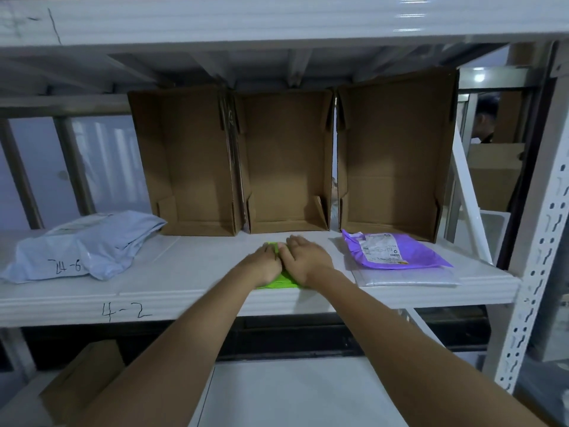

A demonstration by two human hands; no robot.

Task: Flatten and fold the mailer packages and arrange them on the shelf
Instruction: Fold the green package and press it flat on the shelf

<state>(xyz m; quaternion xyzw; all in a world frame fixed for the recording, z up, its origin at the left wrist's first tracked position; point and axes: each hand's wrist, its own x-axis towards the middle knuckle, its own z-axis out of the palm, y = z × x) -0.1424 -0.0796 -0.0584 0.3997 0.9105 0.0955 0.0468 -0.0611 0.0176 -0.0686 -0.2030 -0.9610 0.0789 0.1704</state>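
Observation:
A bright green mailer (281,282) lies flat on the white shelf (191,272), mostly hidden under my hands. My left hand (263,263) and my right hand (303,260) rest side by side on top of it, palms down, fingers together and pressing. A purple mailer (397,252) with a white label lies to the right on a flat clear-white mailer (406,280). A crumpled pale blue mailer (83,246) marked "24-6" sits at the left of the shelf.
Three open brown cardboard boxes (288,161) stand on their sides at the back of the shelf. A perforated white upright (542,241) frames the right side. The shelf edge reads "4-2". A cardboard box (83,380) sits on the lower level at left. A person is behind the rack at right.

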